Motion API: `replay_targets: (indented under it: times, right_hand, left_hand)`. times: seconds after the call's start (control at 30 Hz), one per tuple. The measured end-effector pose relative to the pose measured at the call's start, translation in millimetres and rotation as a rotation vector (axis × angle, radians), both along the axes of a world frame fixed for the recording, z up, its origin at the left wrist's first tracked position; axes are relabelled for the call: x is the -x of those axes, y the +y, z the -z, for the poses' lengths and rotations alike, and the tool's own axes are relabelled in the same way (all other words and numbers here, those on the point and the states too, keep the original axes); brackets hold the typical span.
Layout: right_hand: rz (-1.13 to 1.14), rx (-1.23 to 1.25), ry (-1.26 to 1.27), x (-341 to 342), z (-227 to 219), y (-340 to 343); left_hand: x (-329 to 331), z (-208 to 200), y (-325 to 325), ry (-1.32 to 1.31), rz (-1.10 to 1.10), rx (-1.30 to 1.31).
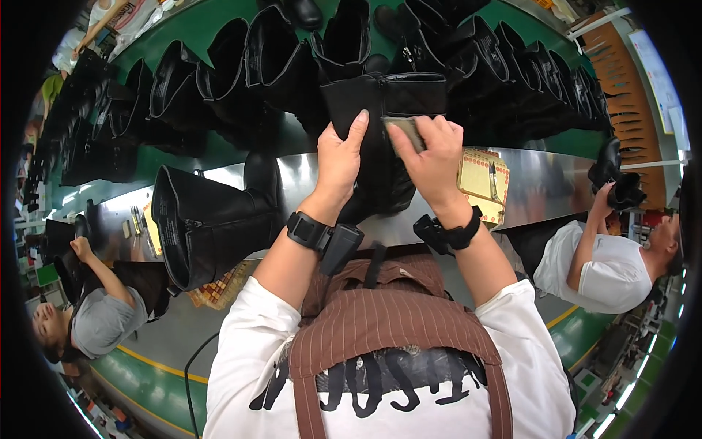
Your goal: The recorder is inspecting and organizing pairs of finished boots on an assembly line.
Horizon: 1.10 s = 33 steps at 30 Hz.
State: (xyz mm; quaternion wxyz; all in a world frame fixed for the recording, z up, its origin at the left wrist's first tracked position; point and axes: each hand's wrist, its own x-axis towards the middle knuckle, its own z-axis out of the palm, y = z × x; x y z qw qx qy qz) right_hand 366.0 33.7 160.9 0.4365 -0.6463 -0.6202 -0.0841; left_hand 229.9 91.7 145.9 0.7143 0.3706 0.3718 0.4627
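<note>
A tall black boot [376,146] is in front of me at the metal table's edge, its shaft top facing away. My left hand [338,164] is closed around the shaft's left side, thumb on the leather and the other fingers hidden behind it. Between the thumb and curled fingers of my right hand [433,161] is a small greenish-beige block [406,133], pressed against the shaft just below a band near its top. Another black boot [219,227] lies on its side to my left.
Rows of black boots [274,58] stand on the green surface [197,36] beyond the metal table [541,190]. A yellow patterned sheet [479,179] with a slim tool on it lies to the right. Co-workers handle boots at left [110,293] and right [599,263].
</note>
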Motion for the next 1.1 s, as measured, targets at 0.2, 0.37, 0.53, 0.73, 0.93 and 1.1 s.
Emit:
replay_targets:
  times: [0.2,0.37,0.53,0.73,0.93,1.1]
  right_hand:
    - [-0.095,0.185,-0.091,-12,-10,-9]
    - [-0.086,0.219,0.063,-14,-20,-8]
    - [-0.064,0.266,-0.117,3,-27,-7]
    - [-0.136,0.378,0.068,-17,-34,-15]
    - [-0.089,0.445,-0.161,-7,-42,-14]
    - [-0.231,0.612,-0.026,-26,-57,-16]
  left_hand:
    - [-4,3,-8,-0.014,-0.023,0.019]
    - [-4,4,-12,-0.031,-0.038,-0.029]
    - [-2,3,-17,0.001,-0.069,-0.042]
    - [-1,0,-19,0.012,-0.024,-0.052]
    - [-3,0,-22,0.040,-0.027,-0.035]
    - [-5,1,-21,0.001,0.009,-0.042]
